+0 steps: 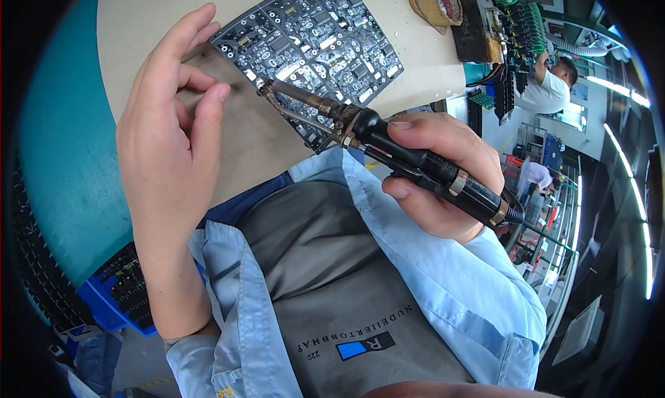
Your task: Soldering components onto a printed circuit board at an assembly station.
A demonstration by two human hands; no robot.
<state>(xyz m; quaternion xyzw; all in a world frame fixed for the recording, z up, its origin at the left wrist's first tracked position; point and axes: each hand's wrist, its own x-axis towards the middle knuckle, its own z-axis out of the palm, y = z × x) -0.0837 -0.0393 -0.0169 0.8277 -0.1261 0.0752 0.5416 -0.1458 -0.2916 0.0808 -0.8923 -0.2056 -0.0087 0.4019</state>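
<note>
My right hand (433,173) grips a black-handled soldering iron (388,148). Its metal tip reaches to the lower left edge of a dark circuit board (312,45) lying on the beige worktop (145,17). My left hand (170,135) hovers just left of the board with its fingers loosely curled. It holds nothing that I can make out, and the fingertips are close to the iron's tip.
A brown sponge holder (436,3) and a dark stand (474,24) sit at the back right of the worktop. A blue bin (118,294) of dark parts lies at lower left. Another person (554,83) works farther off at the right.
</note>
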